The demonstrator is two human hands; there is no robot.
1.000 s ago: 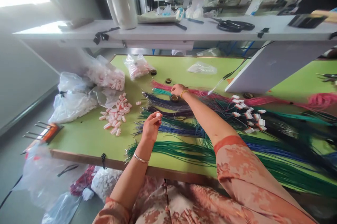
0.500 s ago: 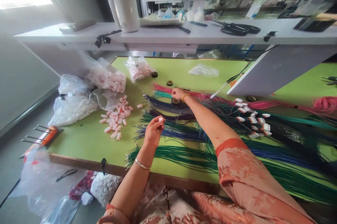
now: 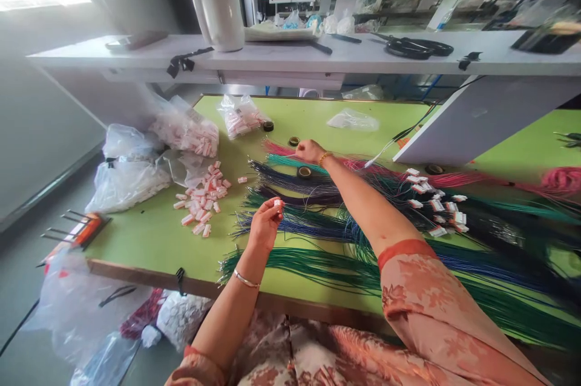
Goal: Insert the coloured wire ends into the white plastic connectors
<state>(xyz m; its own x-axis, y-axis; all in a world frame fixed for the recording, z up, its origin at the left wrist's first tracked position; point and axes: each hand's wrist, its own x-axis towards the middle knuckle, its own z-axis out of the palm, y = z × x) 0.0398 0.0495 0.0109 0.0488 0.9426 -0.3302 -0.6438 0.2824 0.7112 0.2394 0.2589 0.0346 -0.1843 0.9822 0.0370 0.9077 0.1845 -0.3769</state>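
Note:
My left hand (image 3: 264, 222) is closed in a pinch around a small white-and-pink connector housing (image 3: 278, 202), held over the dark and blue wires (image 3: 299, 228). Farther out, my right hand (image 3: 310, 152) is closed, its fingertips on a thin wire by the pink wires (image 3: 278, 147) and the teal wires (image 3: 284, 161). Just below that hand lies a roll of black tape (image 3: 304, 172). Loose connector housings (image 3: 200, 201) are heaped left of my left hand, and a single one lies apart. Green wires (image 3: 313, 265) run along the table's near side.
Wired white connectors (image 3: 438, 206) lie in a cluster on the right. Bags of housings (image 3: 190, 132) stand at the left back. A white shelf (image 3: 281, 60) with scissors (image 3: 415, 47) and a jug (image 3: 216, 5) spans the rear. An orange pronged holder (image 3: 88, 230) sits at the left edge.
My right hand has lifted slightly up and to the right, away from the tape roll, with a thin wire at its fingertips. My left hand keeps its hold on the connector housing.

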